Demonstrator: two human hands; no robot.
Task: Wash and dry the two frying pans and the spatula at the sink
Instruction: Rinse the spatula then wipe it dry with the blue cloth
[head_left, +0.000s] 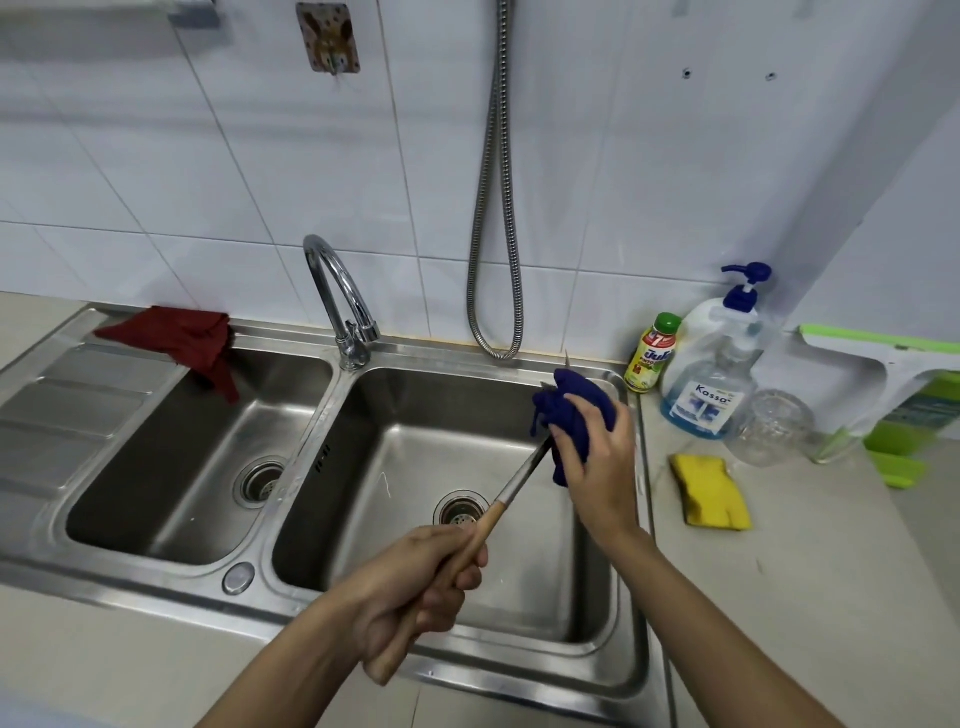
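Blue cloth (574, 415) is gripped by the right hand (597, 457) around the spatula (511, 486) head, over the right sink (395, 410); its handle is clenched in the left hand (410, 597). Drying is judged under way; wiping down the shaft comes next. No pans are seen.

one view only — a wide-angle camera worn on the head, standing close at the counter's front edge and looking forward and steeply down. the double sink (332, 618) fills the middle of the frame, the faucet (340, 296) just beyond it, the tiled wall (208, 171) rising across the top. both forearms enter from the bottom edge. straight lines bow toward the borders — the counter (810, 561) at right curves away.
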